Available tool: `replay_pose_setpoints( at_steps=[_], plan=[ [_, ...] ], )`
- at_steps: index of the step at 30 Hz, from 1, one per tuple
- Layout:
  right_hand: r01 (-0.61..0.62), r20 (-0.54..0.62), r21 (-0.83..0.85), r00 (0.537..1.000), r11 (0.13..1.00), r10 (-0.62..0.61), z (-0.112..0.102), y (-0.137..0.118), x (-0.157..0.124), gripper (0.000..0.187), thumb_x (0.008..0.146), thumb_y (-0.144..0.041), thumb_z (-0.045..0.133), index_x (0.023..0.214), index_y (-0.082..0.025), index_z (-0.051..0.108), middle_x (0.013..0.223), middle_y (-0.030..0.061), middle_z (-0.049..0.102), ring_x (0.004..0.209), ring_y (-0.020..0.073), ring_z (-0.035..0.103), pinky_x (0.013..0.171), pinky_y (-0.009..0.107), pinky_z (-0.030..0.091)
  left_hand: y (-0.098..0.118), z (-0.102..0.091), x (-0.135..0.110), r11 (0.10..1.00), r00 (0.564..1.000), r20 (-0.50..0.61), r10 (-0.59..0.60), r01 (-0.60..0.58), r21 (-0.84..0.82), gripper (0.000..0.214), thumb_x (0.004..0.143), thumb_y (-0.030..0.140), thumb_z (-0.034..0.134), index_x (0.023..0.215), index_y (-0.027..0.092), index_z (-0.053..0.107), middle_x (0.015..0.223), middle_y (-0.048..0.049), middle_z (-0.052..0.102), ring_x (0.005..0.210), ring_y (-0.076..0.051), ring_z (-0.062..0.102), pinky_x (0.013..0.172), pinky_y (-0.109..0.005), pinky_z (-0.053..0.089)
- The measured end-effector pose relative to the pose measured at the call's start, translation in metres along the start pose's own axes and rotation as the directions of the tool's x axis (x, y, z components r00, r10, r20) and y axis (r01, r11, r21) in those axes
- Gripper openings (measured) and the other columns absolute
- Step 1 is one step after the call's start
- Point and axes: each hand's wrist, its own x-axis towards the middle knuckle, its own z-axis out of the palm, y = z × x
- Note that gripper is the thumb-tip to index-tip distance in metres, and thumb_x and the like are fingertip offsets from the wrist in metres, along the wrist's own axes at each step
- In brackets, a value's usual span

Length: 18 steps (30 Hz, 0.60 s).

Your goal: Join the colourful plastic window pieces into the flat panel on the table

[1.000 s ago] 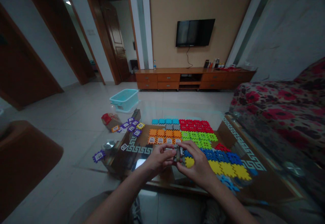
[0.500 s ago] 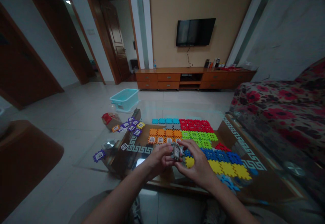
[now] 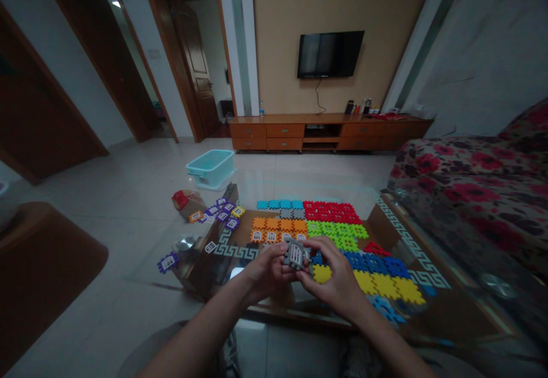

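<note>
Between my two hands is a grey interlocking tile point(image 3: 295, 254) with notched edges and a white window insert, its face tilted toward me. My left hand point(image 3: 270, 270) is closed on its left side, the thumb on top. The fingers and thumb of my right hand point(image 3: 331, 275) close around its right edge. Beyond the hands lie orange tiles point(image 3: 272, 224), some with white window inserts, and lime green tiles point(image 3: 340, 229). Blue tiles point(image 3: 374, 262) and yellow tiles point(image 3: 385, 285) sit to the right, partly covered by my right hand.
The glass table point(image 3: 145, 272) carries red tiles point(image 3: 329, 212), light blue tiles point(image 3: 280, 204) and a pile of purple tiles point(image 3: 222, 216). A lone purple tile point(image 3: 167, 262) lies at the left. Past the table stands a turquoise bin point(image 3: 210, 167); a floral sofa point(image 3: 462, 167) is at the right.
The grey tile has been turned so its face with the white window insert shows more fully. Both hands stay in nearly the same place.
</note>
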Motion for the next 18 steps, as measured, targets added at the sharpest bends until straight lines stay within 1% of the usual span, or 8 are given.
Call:
replay_pose_setpoints(
  at_steps=[5,11,15,17,18],
  plan=[
    [0.01,-0.005,-0.006,1.0,1.0,-0.01,-0.001,0.0,0.0,0.043,0.075,-0.024,0.068,0.117,-0.023,0.058,0.112,0.0086,0.062,0.102,0.0255,0.06,0.085,0.042,0.053,-0.001,-0.001,0.0,1.0,1.0,-0.002,0.002,-0.002,0.002,0.049,0.072,0.041,0.076,0.108,0.012,0.061,0.091,-0.0123,0.073,0.083,-0.023,0.071,0.077,-0.03,0.05],
    [0.02,-0.031,-0.026,0.999,0.999,-0.021,0.0,0.0,-0.001,0.041,0.073,-0.024,0.066,0.113,-0.023,0.059,0.109,0.0081,0.062,0.101,0.026,0.061,0.086,0.043,0.053,-0.001,-0.001,-0.001,1.0,0.999,0.051,-0.012,0.012,-0.01,0.045,0.076,0.041,0.072,0.11,0.011,0.062,0.093,-0.0128,0.073,0.086,-0.024,0.071,0.083,-0.033,0.049],
    [0.012,-0.033,-0.061,0.999,0.998,-0.015,-0.002,0.004,-0.001,0.04,0.074,-0.026,0.065,0.113,-0.024,0.058,0.11,0.0086,0.062,0.103,0.0269,0.061,0.086,0.043,0.053,-0.002,-0.002,0.003,0.999,0.997,0.064,-0.046,0.046,0.009,0.053,0.077,0.046,0.068,0.115,0.01,0.06,0.099,-0.0139,0.071,0.087,-0.024,0.07,0.085,-0.035,0.049],
    [0.022,-0.028,-0.133,0.999,0.991,-0.026,-0.005,0.009,-0.001,0.041,0.074,-0.026,0.065,0.114,-0.023,0.057,0.111,0.009,0.062,0.104,0.0272,0.061,0.086,0.043,0.052,-0.003,-0.005,0.006,0.998,1.0,0.017,-0.006,0.005,0.064,0.055,0.074,0.048,0.07,0.115,0.013,0.057,0.1,-0.0115,0.068,0.081,-0.021,0.069,0.082,-0.035,0.049],
    [0.034,-0.022,-0.197,0.999,0.98,-0.039,-0.007,0.012,0.0,0.042,0.075,-0.026,0.066,0.116,-0.022,0.057,0.112,0.0095,0.063,0.104,0.0276,0.06,0.087,0.043,0.051,-0.003,-0.006,0.008,0.991,0.999,-0.027,0.046,-0.042,0.128,0.055,0.072,0.048,0.071,0.114,0.015,0.056,0.1,-0.0097,0.067,0.078,-0.019,0.067,0.079,-0.034,0.05]
  ],
)
